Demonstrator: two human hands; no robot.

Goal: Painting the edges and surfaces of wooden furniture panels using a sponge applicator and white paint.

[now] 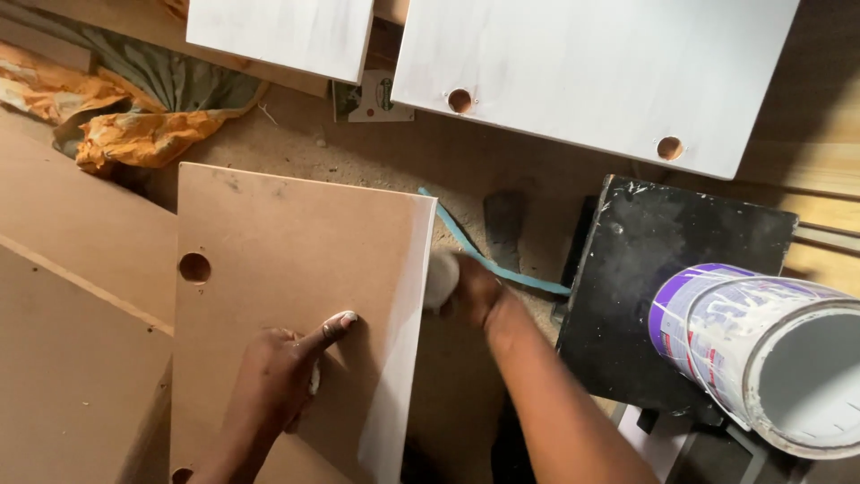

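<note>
Right hand (pixel 473 289) blurred at brown board (pixel 287 296) edge, grip unclear

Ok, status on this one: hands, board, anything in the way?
Left hand flat on brown fibreboard panel. Right hand rubbing white pad along its edge. Paint tin beside.

Under the left hand (pixel 273 381) lies a board (pixel 287 296) of matt brown fibreboard, smooth, its edge coated white. The right hand (pixel 470 289) presses a pale cloth (pixel 439 278) to that edge. Beyond the hands, two panels (pixel 591 72) are painted matt white. Right of them, a paint-smeared can (pixel 761 345) on black board (pixel 663 287); dusty floor (pixel 376 152).
</note>
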